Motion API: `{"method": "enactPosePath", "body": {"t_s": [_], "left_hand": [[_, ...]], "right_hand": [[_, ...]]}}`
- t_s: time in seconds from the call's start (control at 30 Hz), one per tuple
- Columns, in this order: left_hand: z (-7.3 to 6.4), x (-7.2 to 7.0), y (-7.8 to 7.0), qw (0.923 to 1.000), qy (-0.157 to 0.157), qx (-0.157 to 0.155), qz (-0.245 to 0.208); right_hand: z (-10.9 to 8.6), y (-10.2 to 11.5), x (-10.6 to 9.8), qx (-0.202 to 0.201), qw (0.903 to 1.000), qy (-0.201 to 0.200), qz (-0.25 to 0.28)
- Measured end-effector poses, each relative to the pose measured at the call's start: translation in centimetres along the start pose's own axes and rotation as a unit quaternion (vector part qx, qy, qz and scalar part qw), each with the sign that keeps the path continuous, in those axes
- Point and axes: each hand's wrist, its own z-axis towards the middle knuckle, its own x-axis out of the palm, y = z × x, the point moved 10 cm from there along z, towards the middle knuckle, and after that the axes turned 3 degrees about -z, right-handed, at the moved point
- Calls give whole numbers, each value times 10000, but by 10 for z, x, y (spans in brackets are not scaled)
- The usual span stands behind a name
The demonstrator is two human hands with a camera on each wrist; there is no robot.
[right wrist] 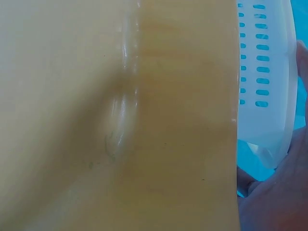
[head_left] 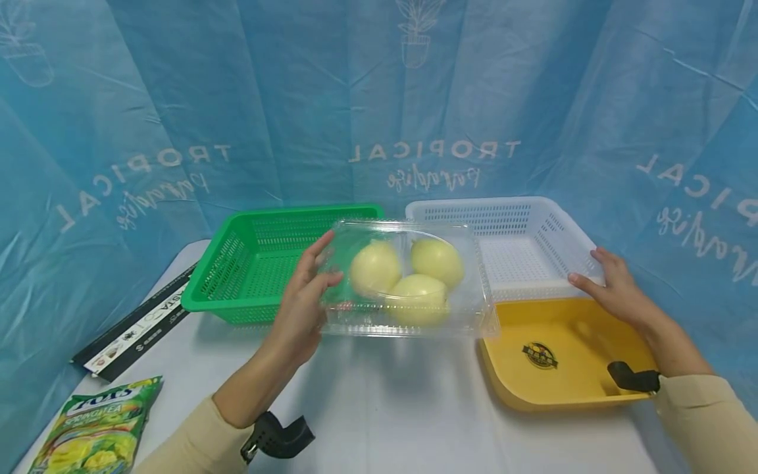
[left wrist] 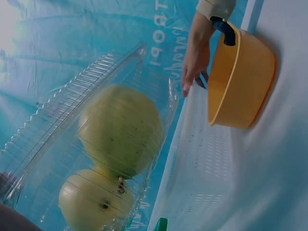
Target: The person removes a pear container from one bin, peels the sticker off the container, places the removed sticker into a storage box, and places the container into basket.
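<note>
My left hand (head_left: 299,299) grips the left end of a clear plastic clamshell box (head_left: 349,322), raised over the table in the head view. Inside it lie three round yellow-green fruits (head_left: 417,296), which look like pears; two of these fruits (left wrist: 120,130) show large through the plastic in the left wrist view. At the front right corner of the white perforated basket (head_left: 515,260), my right hand (head_left: 622,289) has its thumb and fingers extended at the rim. Below that wrist stands a yellow plastic tub (head_left: 574,349) with a round dark label, its wall filling much of the right wrist view.
A green perforated basket (head_left: 237,306) stands behind the left hand. On the left lie a long black-and-white box (head_left: 139,326) and a green candy bag (head_left: 95,424). Behind the white table (head_left: 379,408) hangs a blue printed curtain (head_left: 308,99).
</note>
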Motion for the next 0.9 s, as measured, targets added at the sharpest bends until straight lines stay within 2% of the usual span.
{"method": "enactPosePath", "body": {"t_s": [0.33,0.73,0.9], "left_hand": [[38,23,7,9993,-264,-24,-254],[78,36,18,9986,-498,-105,-167],[93,44,20,9986,-504,-150,-113]], "right_hand": [[-1,0,1,19,10000,30,-10],[2,-1,2,-15,10000,-11,52],[2,-1,0,-51,10000,-72,2]]}}
